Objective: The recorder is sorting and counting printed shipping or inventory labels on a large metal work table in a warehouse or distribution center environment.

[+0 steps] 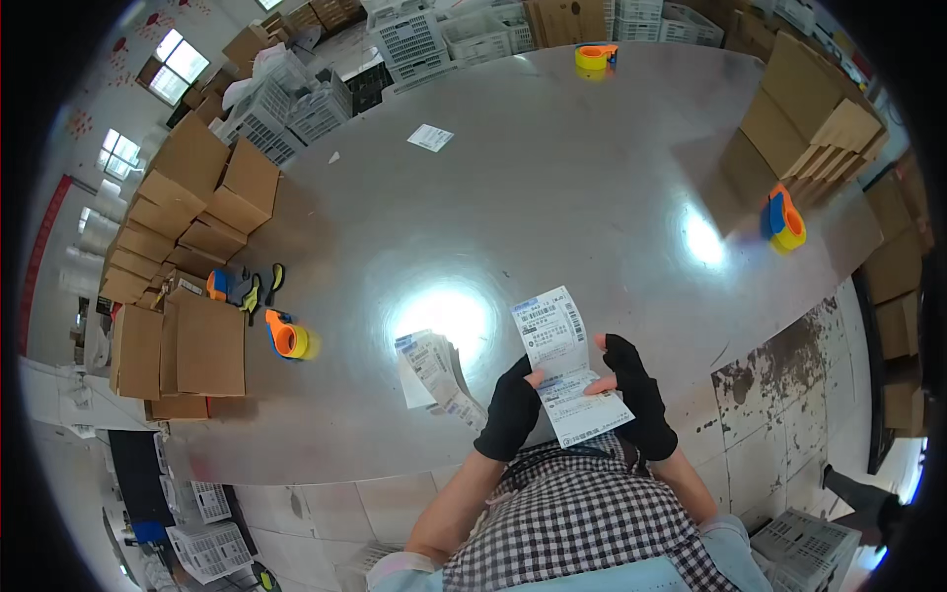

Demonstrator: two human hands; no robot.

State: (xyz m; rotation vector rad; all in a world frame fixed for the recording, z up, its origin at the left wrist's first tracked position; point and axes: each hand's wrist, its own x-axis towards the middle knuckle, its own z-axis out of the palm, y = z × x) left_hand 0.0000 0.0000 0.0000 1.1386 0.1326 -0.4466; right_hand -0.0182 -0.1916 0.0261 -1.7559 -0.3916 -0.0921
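Near the lower centre of the frame, the left hand (512, 411) and right hand (636, 395) are gripping a strip of labels (565, 365) by both edges, keeping it taut above the table (552, 158).

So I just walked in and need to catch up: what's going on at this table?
A person in black fingerless gloves holds a long white printed label strip over the near edge of a shiny metal table, the left hand and right hand gripping its sides. A fanned stack of similar labels lies on the table just left of the hands. Orange tape dispensers and flat cardboard boxes sit farther out.
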